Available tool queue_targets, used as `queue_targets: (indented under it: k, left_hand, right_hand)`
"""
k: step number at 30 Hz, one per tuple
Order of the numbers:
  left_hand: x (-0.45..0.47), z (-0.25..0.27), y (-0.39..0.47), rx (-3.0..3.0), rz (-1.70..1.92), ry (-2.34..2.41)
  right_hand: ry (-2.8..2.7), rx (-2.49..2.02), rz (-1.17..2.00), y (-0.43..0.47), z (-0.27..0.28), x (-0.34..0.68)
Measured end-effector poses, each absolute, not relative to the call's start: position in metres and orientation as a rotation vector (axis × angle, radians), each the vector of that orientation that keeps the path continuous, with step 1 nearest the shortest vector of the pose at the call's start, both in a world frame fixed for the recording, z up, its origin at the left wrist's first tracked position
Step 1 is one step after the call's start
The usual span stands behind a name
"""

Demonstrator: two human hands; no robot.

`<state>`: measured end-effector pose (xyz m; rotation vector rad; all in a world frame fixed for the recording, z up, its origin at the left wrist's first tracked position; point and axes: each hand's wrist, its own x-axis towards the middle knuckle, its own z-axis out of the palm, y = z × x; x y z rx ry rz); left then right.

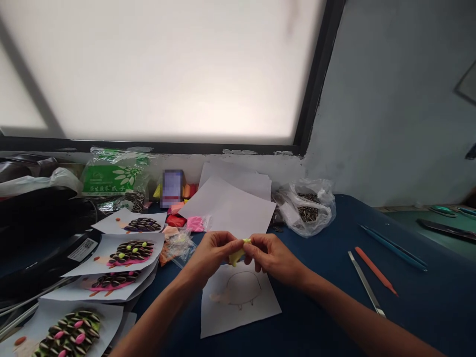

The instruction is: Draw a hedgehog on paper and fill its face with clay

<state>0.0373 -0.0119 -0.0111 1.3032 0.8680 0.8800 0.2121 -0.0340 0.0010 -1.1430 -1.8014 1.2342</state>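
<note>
Kinda smushed yellow lump (pixel 235 257), pinched by our left grip (pixel 211 254) and right grip (pixel 270 256), blue worktop (pixel 327 250), window (pixel 167 69) at 11 o'clock

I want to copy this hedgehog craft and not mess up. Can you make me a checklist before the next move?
1. Left hand and right hand both on the yellow clay: ok.
2. One hand free: not ok, both are busy.
3. Wrapper off the yellow clay: cannot tell.
4. Hedgehog drawing on the table below the hands: ok.
5. Sunflower seeds in view, in their clear bag: ok.
6. Blue tweezers clear of the right arm: ok.
</note>
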Motion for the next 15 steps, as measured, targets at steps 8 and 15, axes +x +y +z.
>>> queue_targets:
  k: [8, 15]
  left_hand:
    - [0.042, -0.011, -0.016, 1.229, 0.882, 0.804]
    - [0.034, -0.025, 0.002, 1.136, 1.078, 1.005]
  right_hand:
    - [-1.864, -1.156, 1.135, -0.034, 0.001, 0.213]
    - [-2.164, -1.476, 0.65, -0.03, 0.006, 0.217]
